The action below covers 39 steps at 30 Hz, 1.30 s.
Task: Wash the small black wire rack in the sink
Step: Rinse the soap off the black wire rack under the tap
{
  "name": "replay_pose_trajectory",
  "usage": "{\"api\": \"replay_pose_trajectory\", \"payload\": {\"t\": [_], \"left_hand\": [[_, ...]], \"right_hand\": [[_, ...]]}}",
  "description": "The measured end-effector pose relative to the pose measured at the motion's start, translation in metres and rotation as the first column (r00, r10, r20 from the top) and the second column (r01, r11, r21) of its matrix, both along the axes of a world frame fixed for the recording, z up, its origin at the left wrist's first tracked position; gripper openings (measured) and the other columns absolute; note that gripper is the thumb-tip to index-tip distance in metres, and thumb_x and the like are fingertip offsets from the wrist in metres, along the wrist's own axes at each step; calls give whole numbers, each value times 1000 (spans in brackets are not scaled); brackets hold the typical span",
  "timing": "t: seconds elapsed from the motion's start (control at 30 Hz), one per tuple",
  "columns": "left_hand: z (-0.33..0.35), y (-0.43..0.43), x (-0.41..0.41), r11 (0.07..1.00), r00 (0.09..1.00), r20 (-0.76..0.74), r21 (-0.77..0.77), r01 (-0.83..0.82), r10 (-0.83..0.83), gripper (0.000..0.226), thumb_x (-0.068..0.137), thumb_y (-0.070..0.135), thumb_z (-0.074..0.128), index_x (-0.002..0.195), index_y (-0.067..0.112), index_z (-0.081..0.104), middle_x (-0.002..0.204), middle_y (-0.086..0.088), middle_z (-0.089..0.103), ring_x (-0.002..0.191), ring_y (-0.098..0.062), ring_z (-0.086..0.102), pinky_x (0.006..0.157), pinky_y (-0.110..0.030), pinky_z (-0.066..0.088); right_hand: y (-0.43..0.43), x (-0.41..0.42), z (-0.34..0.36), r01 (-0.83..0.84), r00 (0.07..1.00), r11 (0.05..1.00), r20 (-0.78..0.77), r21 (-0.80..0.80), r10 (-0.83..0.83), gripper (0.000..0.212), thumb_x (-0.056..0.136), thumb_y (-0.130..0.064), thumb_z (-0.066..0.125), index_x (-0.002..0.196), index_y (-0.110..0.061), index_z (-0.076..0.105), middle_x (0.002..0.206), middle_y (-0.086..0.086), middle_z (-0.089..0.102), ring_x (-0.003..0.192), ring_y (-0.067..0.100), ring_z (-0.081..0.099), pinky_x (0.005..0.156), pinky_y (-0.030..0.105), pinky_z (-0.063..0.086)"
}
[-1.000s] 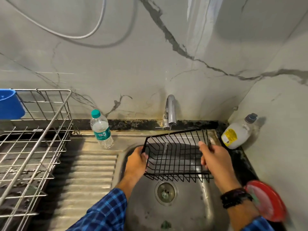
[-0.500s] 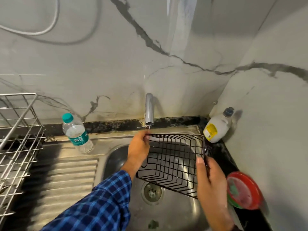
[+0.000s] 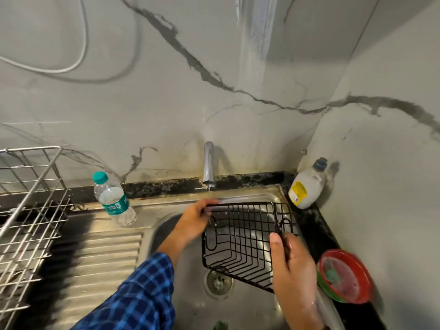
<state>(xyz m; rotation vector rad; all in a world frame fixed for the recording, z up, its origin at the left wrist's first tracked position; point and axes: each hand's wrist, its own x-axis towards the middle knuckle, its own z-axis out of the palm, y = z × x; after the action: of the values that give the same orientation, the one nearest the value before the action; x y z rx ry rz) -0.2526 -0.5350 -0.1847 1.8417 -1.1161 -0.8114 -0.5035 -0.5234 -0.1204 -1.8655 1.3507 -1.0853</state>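
Note:
The small black wire rack [image 3: 240, 239] hangs tilted over the steel sink [image 3: 181, 294], just below the chrome tap [image 3: 208, 164]. My left hand [image 3: 194, 221] grips its far left corner under the spout. My right hand [image 3: 294, 265] holds the rack's right end near the sink's right rim. The drain [image 3: 217, 283] shows beneath the rack's lower edge. I cannot tell whether water is running from the tap.
A water bottle [image 3: 112, 198] stands on the ribbed drainboard [image 3: 100, 265]. A silver dish rack [image 3: 26, 217] fills the left side. A white soap bottle [image 3: 307, 184] sits in the back right corner. A red dish with a green scrubber [image 3: 345, 276] rests on the right counter.
The rack has been turned and tilted. My left hand moved up to the corner under the tap, and my right hand slid down to the rack's right end.

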Motion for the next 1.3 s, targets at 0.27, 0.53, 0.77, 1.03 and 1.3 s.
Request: {"api": "replay_pose_trajectory", "payload": {"t": [0.27, 0.53, 0.77, 1.03, 1.3], "left_hand": [[40, -7, -6, 954, 674, 687, 287, 90, -271, 40, 104, 19, 51, 144, 21, 46, 131, -9, 65, 112, -26, 67, 97, -38, 52], [36, 5, 11, 964, 871, 491, -243, 111, 24, 39, 105, 37, 40, 133, 20, 62, 110, -3, 76, 95, -19, 73, 83, -35, 59], [14, 21, 55, 997, 868, 493, -12, 82, -65, 42, 102, 53, 34, 133, 37, 57, 115, 4, 75, 101, -13, 71, 88, -34, 57], [-1, 40, 32, 986, 859, 505, 165, 3, -87, 37, 108, 32, 39, 142, 26, 51, 118, -7, 72, 105, -26, 69, 94, -38, 53], [35, 19, -8, 934, 901, 428, -344, 100, 62, 45, 96, 1, 50, 132, 23, 66, 141, 5, 62, 132, -5, 55, 114, -21, 39]], "right_hand": [[-11, 34, 2, -96, 976, 992, -190, 76, 109, 50, 93, -64, 29, 89, -25, 60, 72, -10, 64, 67, 10, 61, 64, 37, 51], [-54, 75, 21, -358, 891, 891, -181, 279, 415, 32, 101, -47, 45, 91, -24, 66, 75, -8, 65, 67, 5, 58, 58, 23, 43], [-74, 96, 14, -344, 918, 874, -72, 343, 390, 32, 100, -45, 49, 85, -24, 69, 71, -4, 66, 69, 13, 62, 65, 33, 50], [-69, 86, 0, -358, 911, 871, -81, 335, 405, 29, 100, -42, 51, 83, -27, 69, 71, -21, 66, 70, -7, 59, 61, 20, 39], [-62, 90, -9, -404, 816, 893, -363, 201, 450, 38, 97, -58, 40, 91, -28, 63, 69, -10, 63, 66, 7, 61, 61, 38, 53]]}}
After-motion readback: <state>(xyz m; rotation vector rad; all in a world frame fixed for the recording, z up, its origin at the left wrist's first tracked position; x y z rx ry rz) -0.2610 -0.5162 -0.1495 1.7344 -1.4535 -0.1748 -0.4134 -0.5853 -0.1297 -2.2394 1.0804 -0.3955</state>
